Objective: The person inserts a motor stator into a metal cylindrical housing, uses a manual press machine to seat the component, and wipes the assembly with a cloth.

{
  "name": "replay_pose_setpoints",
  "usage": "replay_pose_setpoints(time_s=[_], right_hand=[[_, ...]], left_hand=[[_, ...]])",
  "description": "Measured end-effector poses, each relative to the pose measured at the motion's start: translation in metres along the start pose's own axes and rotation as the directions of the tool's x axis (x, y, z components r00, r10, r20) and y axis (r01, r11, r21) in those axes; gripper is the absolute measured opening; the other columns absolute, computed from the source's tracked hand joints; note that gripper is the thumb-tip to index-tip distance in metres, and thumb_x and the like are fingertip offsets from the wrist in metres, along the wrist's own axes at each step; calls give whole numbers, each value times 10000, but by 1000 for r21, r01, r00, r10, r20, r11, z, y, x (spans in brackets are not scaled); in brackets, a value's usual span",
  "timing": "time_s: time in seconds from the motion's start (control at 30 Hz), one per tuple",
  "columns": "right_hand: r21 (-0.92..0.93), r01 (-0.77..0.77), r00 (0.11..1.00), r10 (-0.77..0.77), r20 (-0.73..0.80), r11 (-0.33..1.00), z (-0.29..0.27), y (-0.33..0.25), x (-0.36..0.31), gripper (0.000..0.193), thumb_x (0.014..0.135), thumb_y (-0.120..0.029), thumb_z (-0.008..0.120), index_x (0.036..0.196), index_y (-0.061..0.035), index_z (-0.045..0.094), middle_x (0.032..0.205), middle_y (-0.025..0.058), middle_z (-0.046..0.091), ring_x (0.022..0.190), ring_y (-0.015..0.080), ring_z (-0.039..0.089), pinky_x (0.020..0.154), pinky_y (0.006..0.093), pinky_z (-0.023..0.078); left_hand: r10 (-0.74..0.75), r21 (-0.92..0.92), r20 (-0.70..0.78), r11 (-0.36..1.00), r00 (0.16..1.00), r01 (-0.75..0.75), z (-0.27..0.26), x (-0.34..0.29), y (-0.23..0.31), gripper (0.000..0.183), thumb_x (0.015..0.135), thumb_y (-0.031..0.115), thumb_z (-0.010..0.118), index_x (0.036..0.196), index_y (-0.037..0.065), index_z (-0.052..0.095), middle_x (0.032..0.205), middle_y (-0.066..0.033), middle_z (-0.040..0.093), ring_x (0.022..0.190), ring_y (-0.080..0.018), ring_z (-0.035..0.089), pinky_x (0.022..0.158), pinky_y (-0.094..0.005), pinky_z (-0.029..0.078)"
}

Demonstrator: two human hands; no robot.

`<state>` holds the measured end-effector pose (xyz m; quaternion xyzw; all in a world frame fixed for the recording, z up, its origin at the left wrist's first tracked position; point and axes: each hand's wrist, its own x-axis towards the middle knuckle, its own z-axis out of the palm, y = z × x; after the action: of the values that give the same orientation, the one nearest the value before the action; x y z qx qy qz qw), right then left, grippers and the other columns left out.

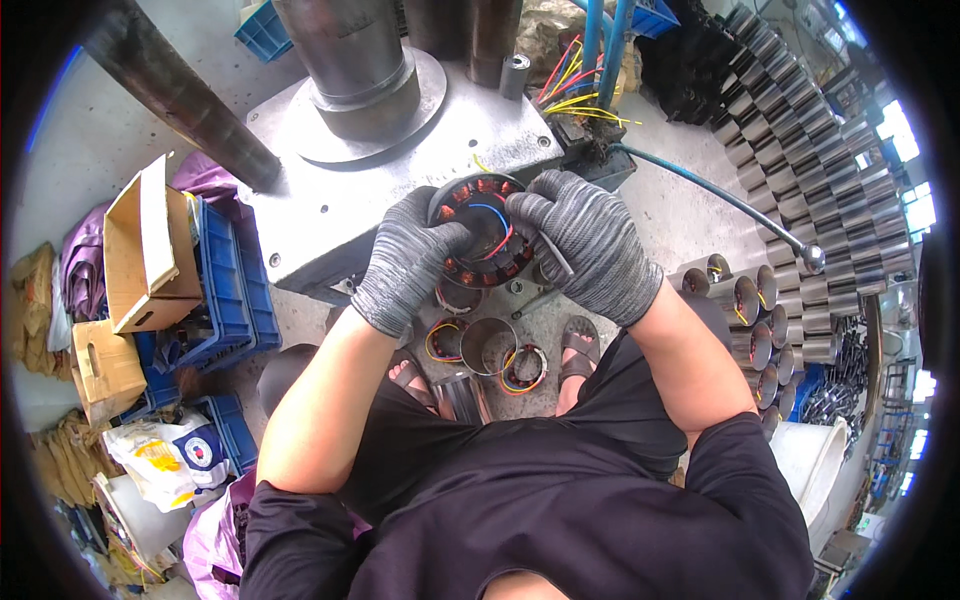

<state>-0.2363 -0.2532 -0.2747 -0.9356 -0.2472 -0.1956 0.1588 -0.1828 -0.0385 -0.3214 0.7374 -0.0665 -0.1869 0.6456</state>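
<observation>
Both my hands wear grey knit gloves. With fingers and thumb closed on its left side, my left hand [408,262] holds a round motor stator [478,273] with copper windings. Blue and red wires [505,240] curl inside the ring. At the stator's right rim, my right hand [600,240] is closed, and a thin grey metal strip [556,254] sticks out from its fingers. The far end of that strip is hidden by the glove. Below, between my feet, stand a short steel tube [489,347] and a wired stator ring [523,371].
A press-like machine with a flat metal base [440,150] stands ahead. Blue crates [222,285] and cardboard boxes [150,255] are on the left. Stacked steel tubes [800,170] line the right, with wired tubes [742,300] nearer. A metal rod [720,195] reaches across the right side.
</observation>
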Motion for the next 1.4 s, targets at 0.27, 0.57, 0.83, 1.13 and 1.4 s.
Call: replay_pose_setpoints(time_s=[0.27, 0.57, 0.83, 1.13, 1.4], right_hand=[[889, -146, 785, 598, -163, 434, -15, 29, 40, 126, 1023, -128, 636, 1086, -26, 675, 860, 10, 675, 792, 85, 645, 723, 254, 534], [359, -437, 786, 544, -293, 825, 54, 157, 138, 251, 983, -261, 623, 994, -24, 706, 842, 227, 699, 797, 354, 695, 742, 439, 536], [619, -626, 670, 734, 116, 474, 59, 153, 134, 573, 956, -287, 674, 1411, 28, 527, 1046, 148, 724, 718, 136, 667, 601, 295, 544], [902, -309, 851, 511, 121, 301, 45, 19, 5, 730, 991, -304, 686, 1582, -71, 327, 1391, 109, 540, 1268, 206, 518, 1069, 338, 437], [964, -261, 805, 566, 181, 62, 63, -7, -30, 1046, 877, -468, 780, 1617, -47, 174, 1495, 146, 427, 1355, 247, 442, 1141, 387, 384]], left_hand=[[30, -42, -34, 999, 999, -31, -9, 4, -6, 494, 700, 4, 679, 1184, -72, 617, 1042, -128, 714, 935, -192, 677, 890, -324, 558], [161, 6, -69, 987, 984, -161, -9, -6, 12, 443, 711, 48, 725, 1128, -58, 618, 1005, -137, 708, 929, -197, 661, 888, -341, 544], [189, 101, -81, 978, 979, -181, -13, -4, 2, 456, 737, 90, 754, 1149, -56, 623, 1025, -162, 713, 961, -210, 682, 900, -340, 552], [194, -191, -111, 958, 975, -212, -2, -24, 29, 712, 738, 208, 901, 1281, -41, 515, 1154, -148, 677, 1022, -196, 661, 932, -337, 556], [213, -311, 81, 934, 974, -179, 25, -42, 17, 798, 827, 258, 853, 1449, -7, 429, 1245, -120, 607, 1111, -175, 585, 983, -342, 511]])
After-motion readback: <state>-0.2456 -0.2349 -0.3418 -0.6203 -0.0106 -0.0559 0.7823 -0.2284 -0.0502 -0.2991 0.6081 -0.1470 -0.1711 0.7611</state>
